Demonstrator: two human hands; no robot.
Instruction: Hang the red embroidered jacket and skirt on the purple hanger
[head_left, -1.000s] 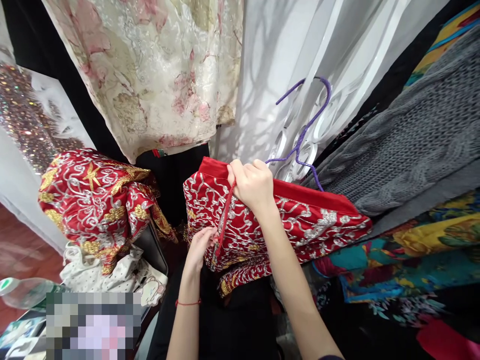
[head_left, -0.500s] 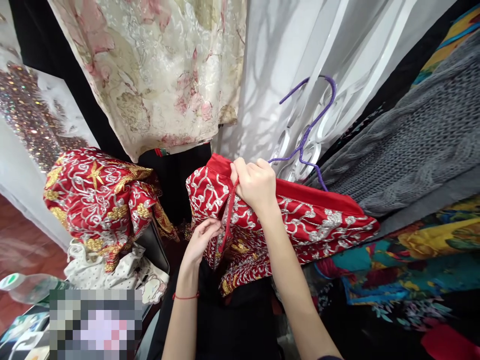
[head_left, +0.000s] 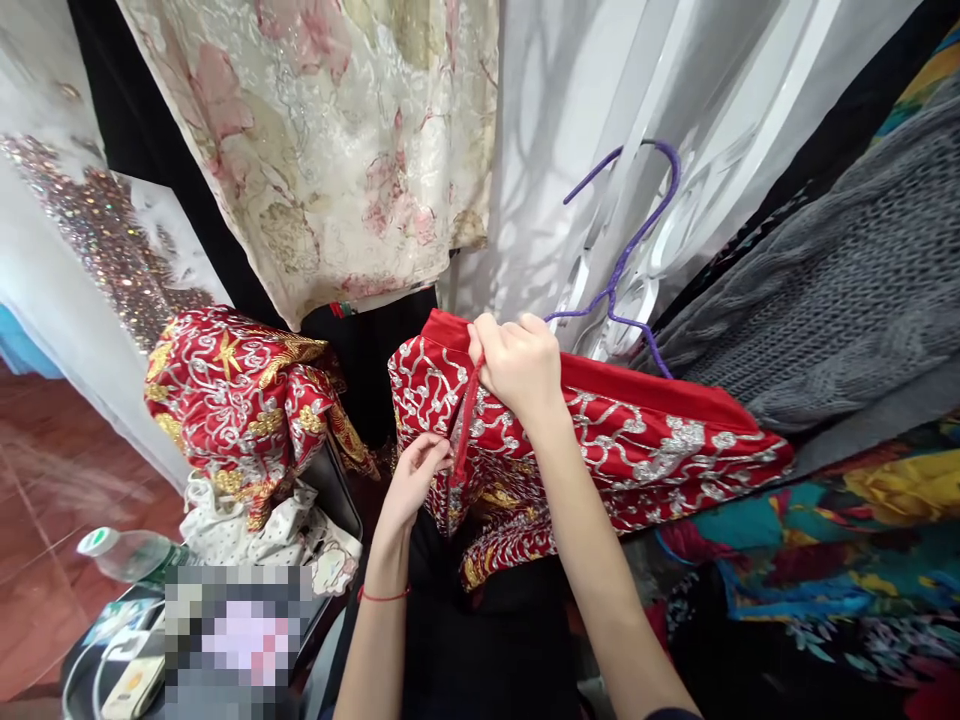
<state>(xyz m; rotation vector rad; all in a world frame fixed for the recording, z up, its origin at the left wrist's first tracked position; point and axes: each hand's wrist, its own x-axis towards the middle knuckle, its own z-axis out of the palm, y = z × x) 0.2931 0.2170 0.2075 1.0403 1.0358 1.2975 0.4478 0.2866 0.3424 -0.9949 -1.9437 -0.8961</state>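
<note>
A red skirt with silver and gold embroidery and a plain red waistband spreads across the middle of my view. My right hand is closed in a fist around the waistband. Lower and to the left, my left hand pinches the edge of a side opening, next to a narrow red strip; its fingertips are partly hidden in the fabric. A purple hanger rises behind the waistband, its lower part covered by the skirt.
To the left, a matching red and gold garment lies over white dotted cloth. Below are a plastic bottle and a blurred-out patch. A floral cream garment hangs ahead; grey knitwear and colourful cloth hang at right.
The view has turned slightly left, so everything sits further right in it. Both hands keep their hold on the skirt, with hardly any movement against the fabric.
</note>
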